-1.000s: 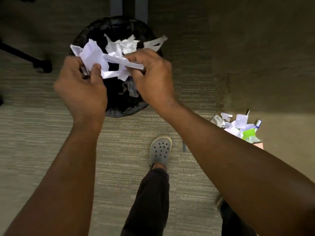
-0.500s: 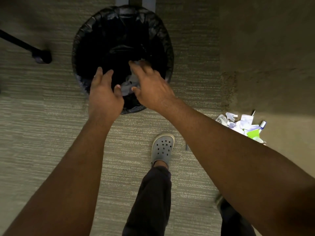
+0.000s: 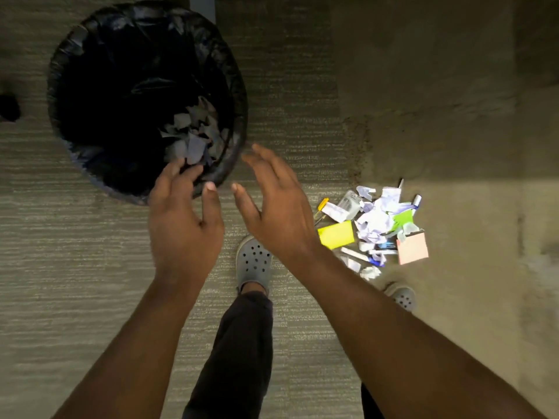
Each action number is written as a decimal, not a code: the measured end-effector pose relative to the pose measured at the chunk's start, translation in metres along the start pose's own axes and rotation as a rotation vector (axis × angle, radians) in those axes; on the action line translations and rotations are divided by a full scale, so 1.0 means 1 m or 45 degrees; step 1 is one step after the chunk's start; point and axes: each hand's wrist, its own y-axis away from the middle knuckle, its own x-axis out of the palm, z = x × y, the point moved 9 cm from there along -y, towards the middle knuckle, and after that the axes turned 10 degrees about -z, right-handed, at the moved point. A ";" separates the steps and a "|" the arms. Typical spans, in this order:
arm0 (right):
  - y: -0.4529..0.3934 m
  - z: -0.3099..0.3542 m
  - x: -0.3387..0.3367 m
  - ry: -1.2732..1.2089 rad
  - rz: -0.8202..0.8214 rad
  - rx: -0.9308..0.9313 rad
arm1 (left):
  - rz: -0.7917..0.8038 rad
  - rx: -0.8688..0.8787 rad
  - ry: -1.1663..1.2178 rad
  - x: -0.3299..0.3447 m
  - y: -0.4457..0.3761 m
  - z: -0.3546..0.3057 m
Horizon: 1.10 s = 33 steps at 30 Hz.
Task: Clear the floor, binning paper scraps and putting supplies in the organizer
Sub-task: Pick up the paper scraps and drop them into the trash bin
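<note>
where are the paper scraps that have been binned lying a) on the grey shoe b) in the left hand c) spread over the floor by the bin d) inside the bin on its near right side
d, the pale scraps sit inside the bin, toward its near right wall.

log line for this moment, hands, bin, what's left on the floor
left hand open, empty | right hand open, empty | bin holds paper scraps | floor pile uncleared

Single head cam, wide-angle, looking nearly straight down from standing height. Carpet floor (image 3: 75, 267) fills frame; bin (image 3: 60, 74) upper left, forearms enter from bottom edge (no second view, so no overlap to report).
</note>
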 end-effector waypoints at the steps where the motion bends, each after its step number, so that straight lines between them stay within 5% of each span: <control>1: 0.014 -0.016 -0.007 0.008 -0.014 0.062 | 0.038 0.009 0.008 0.008 0.013 -0.008; 10: 0.146 -0.157 -0.046 0.221 0.147 0.441 | 0.491 0.115 0.122 0.113 0.120 -0.060; 18: 0.175 -0.288 -0.066 0.305 0.178 0.647 | 0.842 0.324 -0.067 0.242 0.153 -0.072; 29: 0.155 -0.429 -0.047 0.580 0.273 0.695 | 1.024 0.351 -0.296 0.401 0.167 -0.052; 33: 0.138 -0.433 -0.029 0.599 0.268 0.568 | 0.884 0.222 -0.195 0.424 0.170 -0.050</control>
